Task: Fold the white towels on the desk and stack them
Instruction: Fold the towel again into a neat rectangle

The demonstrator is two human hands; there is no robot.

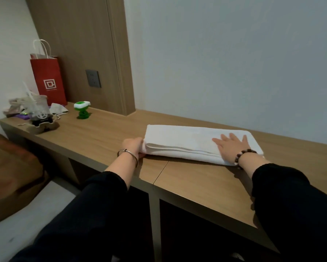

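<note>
The white towel [196, 142] is lying on the desk [105, 133], a little right of its middle, as a long strip that is already folded lengthwise; several layers are showing along its near edge. The left hand [133, 146] is gripping the left end of the towel, with the fingers curled round the folded end. The right hand [229, 146] is lying flat on top near the right end, fingers straight and spread, pressing the layers down. I am judging that the lengthwise folds are done and that the next step is bringing the left end over toward the right, with the flat hand serving as an anchor. Only 1 towel is showing here, so no stack is begun, and I cannot tell whether other towels are waiting outside the view. Farther left, well apart from the towel, a green toy [82, 109] is standing. At the far left end a red paper bag [49, 82] is standing by the wooden panel, near a plastic cup [38, 108] and some small clutter.
</note>
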